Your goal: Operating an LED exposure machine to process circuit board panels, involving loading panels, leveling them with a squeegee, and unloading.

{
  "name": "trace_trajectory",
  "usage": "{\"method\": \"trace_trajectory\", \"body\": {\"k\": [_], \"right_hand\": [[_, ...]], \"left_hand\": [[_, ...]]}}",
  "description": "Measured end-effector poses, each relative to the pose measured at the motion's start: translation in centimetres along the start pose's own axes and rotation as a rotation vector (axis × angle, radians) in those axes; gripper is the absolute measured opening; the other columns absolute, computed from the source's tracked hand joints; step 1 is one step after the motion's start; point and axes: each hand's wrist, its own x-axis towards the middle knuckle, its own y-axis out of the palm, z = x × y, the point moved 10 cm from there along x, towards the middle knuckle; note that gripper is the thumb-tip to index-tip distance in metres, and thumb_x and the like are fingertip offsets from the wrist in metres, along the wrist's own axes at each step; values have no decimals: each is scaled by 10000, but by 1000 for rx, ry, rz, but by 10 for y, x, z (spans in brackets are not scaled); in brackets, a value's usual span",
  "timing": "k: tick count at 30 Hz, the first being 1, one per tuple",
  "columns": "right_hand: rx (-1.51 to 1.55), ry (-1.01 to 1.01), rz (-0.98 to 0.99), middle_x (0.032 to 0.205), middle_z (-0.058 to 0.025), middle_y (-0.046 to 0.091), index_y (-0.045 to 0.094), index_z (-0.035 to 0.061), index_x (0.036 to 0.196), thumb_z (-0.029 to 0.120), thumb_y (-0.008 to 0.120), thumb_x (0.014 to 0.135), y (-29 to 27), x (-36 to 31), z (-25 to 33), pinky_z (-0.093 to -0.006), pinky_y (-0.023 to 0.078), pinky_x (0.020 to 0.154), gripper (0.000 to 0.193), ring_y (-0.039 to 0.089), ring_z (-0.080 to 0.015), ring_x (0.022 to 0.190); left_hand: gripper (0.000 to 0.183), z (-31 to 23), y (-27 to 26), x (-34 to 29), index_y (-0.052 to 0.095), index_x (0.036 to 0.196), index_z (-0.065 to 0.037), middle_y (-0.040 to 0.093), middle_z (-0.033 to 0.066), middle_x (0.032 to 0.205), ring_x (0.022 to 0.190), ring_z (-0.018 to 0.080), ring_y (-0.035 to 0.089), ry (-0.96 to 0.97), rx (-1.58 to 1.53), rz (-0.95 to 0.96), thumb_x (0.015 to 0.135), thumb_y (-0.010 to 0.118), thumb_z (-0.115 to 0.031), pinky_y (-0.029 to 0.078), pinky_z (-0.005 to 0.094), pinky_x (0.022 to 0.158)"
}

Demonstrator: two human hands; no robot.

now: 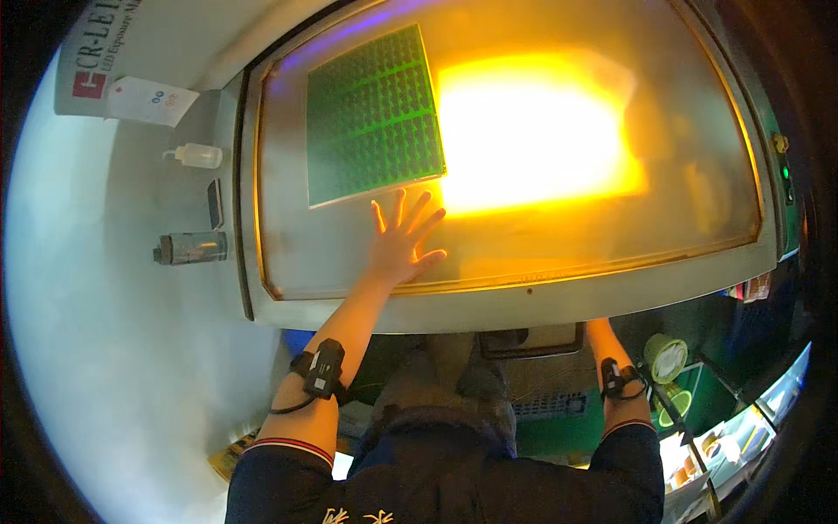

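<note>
My left hand (pixel 404 240) has its fingers spread over the glowing top of the exposure machine (pixel 340 253). Just beyond its fingertips sits a green panel (pixel 375 118) with rows of dark repeating shapes and a clear border. I cannot tell whether the fingertips touch its near edge. Very bright yellow-white light fills the surface right of the panel. My right hand (pixel 598 326) reaches in under the machine's front edge. Only its wrist end shows; the fingers are hidden, and so is anything they hold.
To the machine's left are a white squeeze bottle (pixel 199 156), a dark flat phone-like object (pixel 215 204) and a clear cylindrical bottle (pixel 194 248). Green-lit controls (pixel 785 172) sit at the right side. Green round bins (pixel 667 358) stand below right.
</note>
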Motion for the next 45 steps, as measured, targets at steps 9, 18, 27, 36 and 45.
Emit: {"method": "trace_trajectory", "body": {"k": [9,18,27,36,45], "right_hand": [[-44,119,113,1125,-168,645,643,74,1116,98,663,738,-38,-102,3,-460,494,896,380,596,-377,1067],[1176,1079,-307,946,-125,633,520,14,1225,12,604,661,30,-486,-86,-384,506,672,570,614,-253,826],[356,556,-389,859,-223,641,603,-51,1050,124,581,762,-226,-416,-39,-426,490,706,338,629,-340,781],[-404,-628,-211,1266,-45,627,596,109,1199,110,619,785,-283,-179,271,-438,489,895,414,613,-248,1105],[-425,-705,-12,1419,-68,484,468,133,1374,216,587,865,-145,-56,371,-491,424,1010,530,510,-260,1257]], "left_hand": [[716,12,-8,-13,394,1455,-367,224,-3,1593,1478,368,82,-23,7,-70,829,504,-698,-8,732,1090],[728,4,-10,-16,331,1477,-397,181,-43,1604,1484,343,71,-17,-20,-113,837,468,-714,14,736,1093],[794,5,1,-15,240,1517,-361,114,-27,1619,1487,342,45,-98,-31,45,841,488,-697,41,737,1090],[903,-73,-82,-123,286,1508,-169,298,65,1559,1396,377,310,252,-419,307,761,733,-410,247,668,1087],[892,100,-31,-170,291,1507,-189,387,51,1514,1278,382,467,-95,28,435,745,755,-190,356,582,1049]]}}
